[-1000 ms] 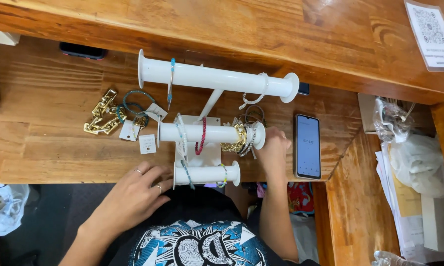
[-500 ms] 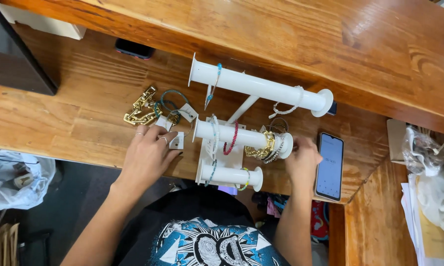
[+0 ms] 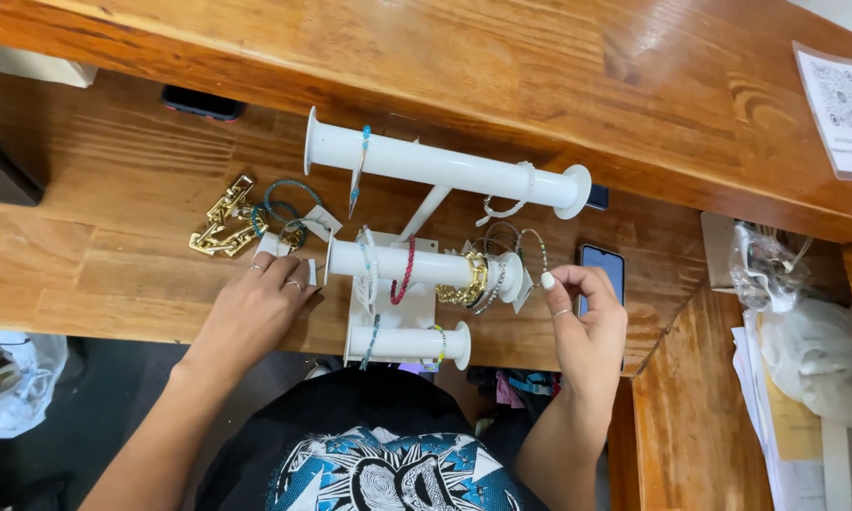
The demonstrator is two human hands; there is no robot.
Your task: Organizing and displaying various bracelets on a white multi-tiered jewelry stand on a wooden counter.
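Observation:
A white three-bar bracelet stand [image 3: 388, 303] rests on the wooden desk [image 3: 104, 274]. Its top bar [image 3: 445, 168] carries a blue bracelet and a white one. The middle bar [image 3: 426, 267] holds red, white and gold bracelets [image 3: 465, 282]; the bottom bar [image 3: 407, 343] has a few thin ones. My right hand [image 3: 587, 326] pinches a thin beaded bracelet [image 3: 532, 244] at the middle bar's right end. My left hand [image 3: 254, 308] lies flat, fingertips on a pile of tagged teal bracelets [image 3: 279, 203] beside a gold chain [image 3: 219, 225].
A phone [image 3: 604, 270] lies right of the stand, partly behind my right hand. Another dark phone [image 3: 199, 102] lies under the raised wooden counter [image 3: 501, 57]. Plastic bags [image 3: 809, 355] and papers sit at the right, a bag [image 3: 9, 383] on the floor at the left.
My left hand has moved from the desk's front edge up onto the bracelet pile. My right hand has shifted from the middle bar's end to pinching a thin bracelet just off it.

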